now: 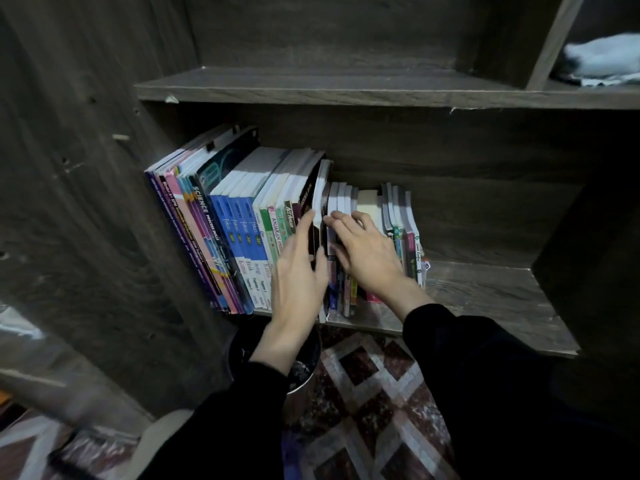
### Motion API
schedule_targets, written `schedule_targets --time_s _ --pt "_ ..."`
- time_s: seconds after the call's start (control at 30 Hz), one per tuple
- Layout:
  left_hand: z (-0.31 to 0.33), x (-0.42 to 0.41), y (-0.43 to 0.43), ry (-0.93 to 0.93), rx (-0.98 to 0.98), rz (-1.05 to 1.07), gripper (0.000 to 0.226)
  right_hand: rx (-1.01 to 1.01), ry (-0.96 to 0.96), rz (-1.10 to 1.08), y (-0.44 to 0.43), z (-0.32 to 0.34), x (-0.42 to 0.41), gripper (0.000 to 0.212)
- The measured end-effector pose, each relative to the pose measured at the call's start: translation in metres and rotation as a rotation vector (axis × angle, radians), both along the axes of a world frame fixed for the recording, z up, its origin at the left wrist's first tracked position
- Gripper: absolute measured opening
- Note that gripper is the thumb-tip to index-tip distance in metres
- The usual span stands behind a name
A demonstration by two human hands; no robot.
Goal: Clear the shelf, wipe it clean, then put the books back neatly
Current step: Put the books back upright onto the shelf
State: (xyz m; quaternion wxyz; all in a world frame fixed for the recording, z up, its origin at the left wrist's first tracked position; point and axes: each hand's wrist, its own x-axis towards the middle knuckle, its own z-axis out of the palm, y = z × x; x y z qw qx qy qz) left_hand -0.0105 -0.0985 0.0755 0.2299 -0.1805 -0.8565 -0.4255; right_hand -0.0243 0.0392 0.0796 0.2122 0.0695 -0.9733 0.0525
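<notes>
As left hand (300,271), right hand (367,252) touch books (242,188), spines (204,211): SCIENCE, fokus.

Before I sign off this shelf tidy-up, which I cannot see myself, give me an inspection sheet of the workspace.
Surface: wooden shelf, bare at its right end.
Job's things: books standing in a row on the left, the tall ones leaning; pale cloth in the upper right compartment.
Clutter: dark round container below the shelf edge.
Hands: left hand flat against the taller spines; right hand, fingers spread, on the shorter books.
Cables: nothing seen.
Surroundings: patterned floor; upper shelf board.
</notes>
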Motion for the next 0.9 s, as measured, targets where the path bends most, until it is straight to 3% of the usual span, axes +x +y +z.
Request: schedule_targets --time_s 0.13,0.33,0.63,0.8,0.9 --pt "-0.028 0.012 -0.011 -0.046 -0.077 -0.019 0.068 0.011 -0.002 0.001 -0.007 0.002 -0.002 0.048" --pt "-0.037 -0.014 -0.017 -0.116 -0.352 0.088 0.032 0.008 -0.013 -0.001 -0.009 0.003 -0.004 0.046" --pt "-0.027 -0.044 -0.001 -0.275 -0.512 0.227 0.048 0.018 -0.005 0.001 -0.010 0.005 -0.005 0.043" --pt "-0.033 -0.032 -0.001 -0.330 -0.393 0.198 0.037 0.032 -0.021 -0.018 -0.011 0.005 -0.005 0.043" --pt "-0.059 -0.017 -0.008 -0.510 -0.155 0.128 0.025 0.040 -0.016 -0.025 -0.011 0.005 -0.005 0.045"
